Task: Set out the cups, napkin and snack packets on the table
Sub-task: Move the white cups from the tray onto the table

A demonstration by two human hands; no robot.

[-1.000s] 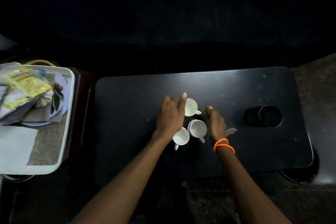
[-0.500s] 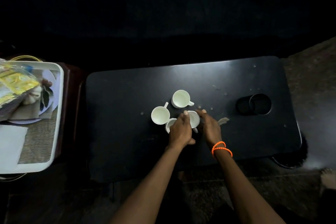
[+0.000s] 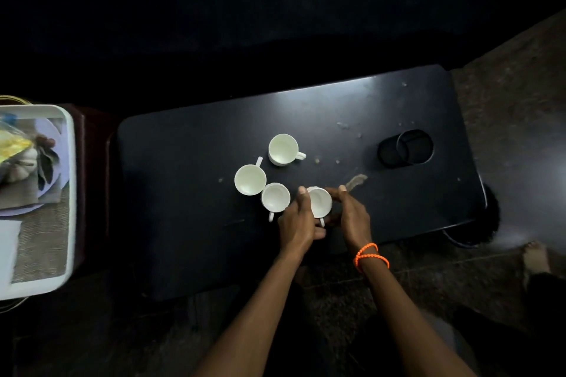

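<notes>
Both hands' grip hides the nearest cup's (image 3: 320, 200) base and handle.

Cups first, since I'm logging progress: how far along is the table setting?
Three cups stand free on the table. The left hand and right hand flank the fourth cup. Snack packets and napkin wait on the tray.

Dim overall, glare on table (image 3: 352, 95), blurred left edge
</notes>
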